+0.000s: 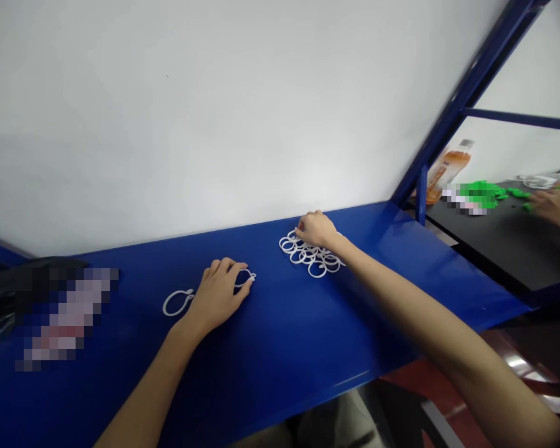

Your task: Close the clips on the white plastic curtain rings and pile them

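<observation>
My left hand [218, 294] rests low over the blue tabletop, its thumb and forefinger closed around a white plastic ring [243, 278] with a small loop on its edge. Another white ring [178, 303] of this kind lies by itself on the left side of that hand. Farther right, a pile of white rings [317, 269] lies flat, several of them overlapping. My right hand [316, 229] reaches over the back of the pile, fingertips pinched at a ring at its far left edge; the fingers partly hide what they grip.
The blue table [280, 348] meets a white wall behind. Black plastic [32, 280] and a blurred-out packet [70, 317] lie at left. A blue metal frame [422, 193] stands at right. Beyond it, another person's hands [555, 205] work by green pieces [483, 191] and an orange bottle [450, 168].
</observation>
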The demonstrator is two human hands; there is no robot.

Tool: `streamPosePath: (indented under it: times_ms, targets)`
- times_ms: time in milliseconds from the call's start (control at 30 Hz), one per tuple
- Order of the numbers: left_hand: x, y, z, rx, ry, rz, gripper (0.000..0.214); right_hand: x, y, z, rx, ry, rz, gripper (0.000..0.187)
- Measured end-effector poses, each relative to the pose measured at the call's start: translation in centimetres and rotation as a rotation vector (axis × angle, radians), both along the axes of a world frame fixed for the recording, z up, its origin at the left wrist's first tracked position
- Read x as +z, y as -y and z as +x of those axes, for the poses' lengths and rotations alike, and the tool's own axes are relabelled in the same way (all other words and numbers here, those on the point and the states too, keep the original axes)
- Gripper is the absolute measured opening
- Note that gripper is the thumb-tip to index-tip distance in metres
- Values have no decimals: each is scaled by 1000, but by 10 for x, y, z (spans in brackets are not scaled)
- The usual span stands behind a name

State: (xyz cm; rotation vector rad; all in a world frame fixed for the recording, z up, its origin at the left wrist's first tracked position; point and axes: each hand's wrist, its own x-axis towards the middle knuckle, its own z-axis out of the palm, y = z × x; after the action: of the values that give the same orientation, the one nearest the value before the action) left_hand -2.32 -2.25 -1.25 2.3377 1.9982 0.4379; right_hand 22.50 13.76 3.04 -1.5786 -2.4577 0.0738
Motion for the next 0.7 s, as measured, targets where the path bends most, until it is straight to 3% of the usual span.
streamPosePath:
  times_ms: [233, 400, 467, 600, 700]
  targets:
    - [-3, 0, -1, -43, 4, 60, 38, 2, 7, 3, 6, -5, 49, 18]
    - [1, 0, 5, -53, 48, 73, 31, 6, 47, 5, 97, -187, 292, 19]
    - [5, 1, 10, -62, 96, 125, 27, 0, 72, 2, 227, -291, 261, 18]
    - [13, 7, 26, -160, 246, 258, 29, -20, 117, -8, 519, -479, 25, 16]
    - [16, 14, 37, -257, 366, 247, 30, -32, 133, -12, 581, -539, -35, 15]
